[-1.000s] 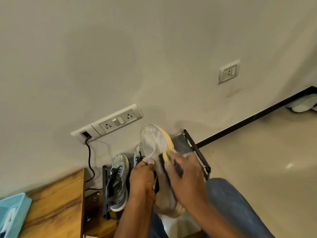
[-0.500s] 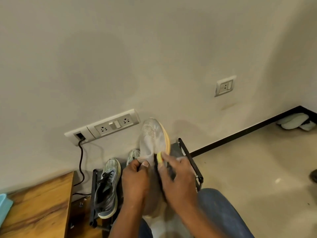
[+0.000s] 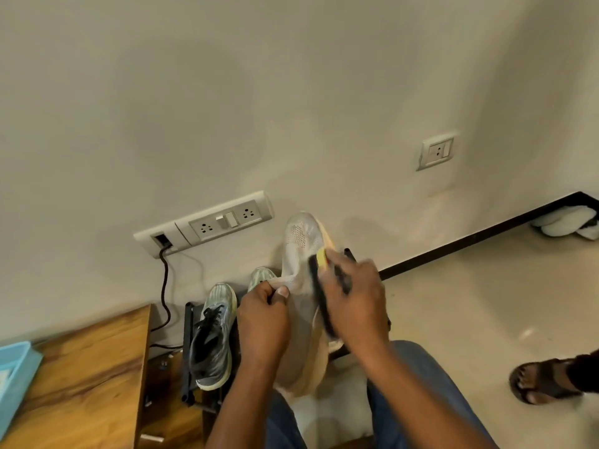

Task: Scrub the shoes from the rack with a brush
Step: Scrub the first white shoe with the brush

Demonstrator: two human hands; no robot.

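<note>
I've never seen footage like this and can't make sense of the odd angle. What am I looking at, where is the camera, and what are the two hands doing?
There is no machine here, only a person. The one camera sits on their head and looks forward and down, so you see their own arms and jeans-clad knees.

The left hand pinches the fabric of a white shoe to steady it. The right hand grips a dark brush with a yellow part, laid against the shoe's side.

Behind the hands a black shoe rack stands by the wall, holding a grey sneaker. Left of it is a wooden table. At the right edge a sandalled foot stands on the floor.
</note>
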